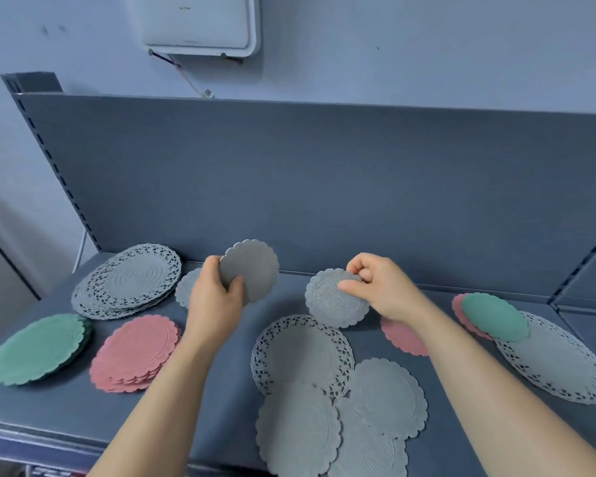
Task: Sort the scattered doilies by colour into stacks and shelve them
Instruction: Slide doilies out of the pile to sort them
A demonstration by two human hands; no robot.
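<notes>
Evidently mid-sort: left hand grips a grey doily; right hand pinches a second grey doily; next, pair them squarely.

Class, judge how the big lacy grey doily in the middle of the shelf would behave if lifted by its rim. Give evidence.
The lacy doily looks thin and flat, so probably light and a little floppy. Its pierced rim may snag or tear easily. The small doily pinched by the right hand shows no droop, hinting at some stiffness.
</notes>
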